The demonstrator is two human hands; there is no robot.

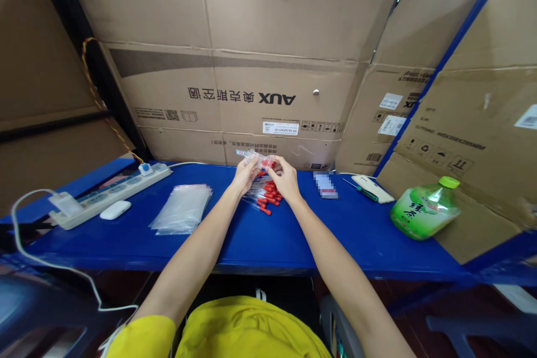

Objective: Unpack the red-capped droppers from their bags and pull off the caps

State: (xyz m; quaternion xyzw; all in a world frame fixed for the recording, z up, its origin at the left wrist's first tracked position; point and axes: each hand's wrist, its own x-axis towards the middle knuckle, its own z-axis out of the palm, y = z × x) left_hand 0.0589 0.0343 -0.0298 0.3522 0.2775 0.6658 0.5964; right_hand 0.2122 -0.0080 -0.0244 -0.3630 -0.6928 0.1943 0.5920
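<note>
Over the middle of the blue table, my left hand (245,174) and my right hand (285,179) are close together. Between them is a clear plastic bag (254,158), pinched in the fingers of both. Something red shows at the bag's right end, by my right fingertips; whether it is inside the bag I cannot tell. Just below the hands lies a loose pile of thin clear sticks with red ends (269,196), partly hidden by the hands. To the left of my left forearm rests a stack of flat clear bags (184,208).
On the left are a power strip (121,193) with a white plug and cable, and a white earphone case (115,210). A phone (325,185), a green-handled screwdriver (366,193), a cream flat object (380,189) and a green bottle (424,210) are on the right. Cardboard walls (251,17) enclose the table.
</note>
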